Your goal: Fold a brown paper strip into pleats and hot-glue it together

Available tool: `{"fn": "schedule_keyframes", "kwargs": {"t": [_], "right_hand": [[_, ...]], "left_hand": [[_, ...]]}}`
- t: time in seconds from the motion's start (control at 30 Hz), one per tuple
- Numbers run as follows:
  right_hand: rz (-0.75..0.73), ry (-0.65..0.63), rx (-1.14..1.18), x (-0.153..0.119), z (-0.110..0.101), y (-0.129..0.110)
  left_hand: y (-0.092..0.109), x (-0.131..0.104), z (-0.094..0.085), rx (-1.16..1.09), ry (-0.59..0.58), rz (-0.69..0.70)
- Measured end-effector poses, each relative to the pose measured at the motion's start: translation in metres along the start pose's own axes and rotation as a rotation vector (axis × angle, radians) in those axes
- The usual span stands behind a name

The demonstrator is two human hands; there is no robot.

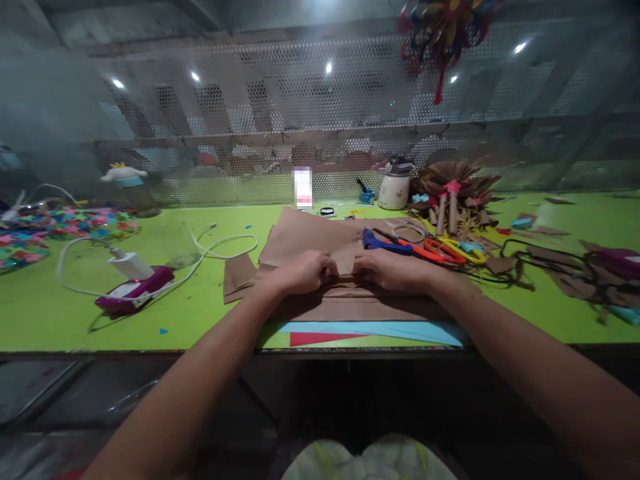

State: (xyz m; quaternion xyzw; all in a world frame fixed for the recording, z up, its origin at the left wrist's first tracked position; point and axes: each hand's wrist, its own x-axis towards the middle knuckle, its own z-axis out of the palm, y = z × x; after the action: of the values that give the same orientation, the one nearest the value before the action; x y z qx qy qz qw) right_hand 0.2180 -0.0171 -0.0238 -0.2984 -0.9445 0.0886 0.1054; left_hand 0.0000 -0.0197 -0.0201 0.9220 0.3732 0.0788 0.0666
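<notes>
Two hands of ours work close to each other but apart over the brown paper (310, 235), which lies stacked and folded on the green table (200, 327), in front of us near the edge. Our left hand (306, 272) has its fingers curled and pinched on a narrow fold of the paper; our right hand (387, 268) pinches the same fold a little farther right, so we hold it between thumbs and fingers at two spots.

Under the near side of the stack, we see a light blue sheet (370, 328) and a red strip (320, 339) sticking out toward us. Just beyond our right hand lie a blue-handled tool (387, 243) and orange-handled scissors (427, 252). On our left, a white cable (225, 248) loops around a purple power strip (137, 291) with a white adapter (133, 266) in it, and colored paper stars (85, 223) lie heaped behind.

Toward the back, we have a lit screen (303, 187), a pale lidded flask (395, 189) and, right of it, pleated brown paper pieces (450, 173) topped by a pink star (453, 187).
</notes>
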Motion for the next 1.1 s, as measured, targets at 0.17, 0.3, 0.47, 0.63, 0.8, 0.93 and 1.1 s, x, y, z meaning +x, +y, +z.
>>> {"fn": "schedule_keyframes", "kwargs": {"t": [0.17, 0.3, 0.47, 0.63, 0.8, 0.93, 1.1], "right_hand": [[0.038, -0.060, -0.049, 0.004, -0.004, -0.007], [0.075, -0.005, -0.175, 0.012, 0.001, -0.014], [0.025, 0.009, -0.204, 0.013, 0.005, -0.013], [0.016, -0.024, -0.147, 0.006, 0.006, -0.006], [-0.014, -0.037, -0.142, 0.000, 0.004, -0.002], [-0.062, -0.016, -0.206, -0.004, -0.001, -0.004], [-0.023, -0.039, -0.191, -0.008, -0.004, -0.008]], "left_hand": [[0.010, -0.002, -0.007, 0.059, -0.037, 0.000], [0.023, 0.002, -0.003, 0.181, 0.025, -0.025], [0.026, 0.005, 0.006, 0.270, 0.085, -0.018], [0.022, 0.003, 0.006, 0.259, 0.075, 0.012], [0.018, 0.001, 0.001, 0.176, -0.003, 0.004], [0.010, 0.000, -0.001, 0.090, -0.032, 0.020], [0.005, -0.003, -0.002, 0.070, -0.054, 0.022]]}}
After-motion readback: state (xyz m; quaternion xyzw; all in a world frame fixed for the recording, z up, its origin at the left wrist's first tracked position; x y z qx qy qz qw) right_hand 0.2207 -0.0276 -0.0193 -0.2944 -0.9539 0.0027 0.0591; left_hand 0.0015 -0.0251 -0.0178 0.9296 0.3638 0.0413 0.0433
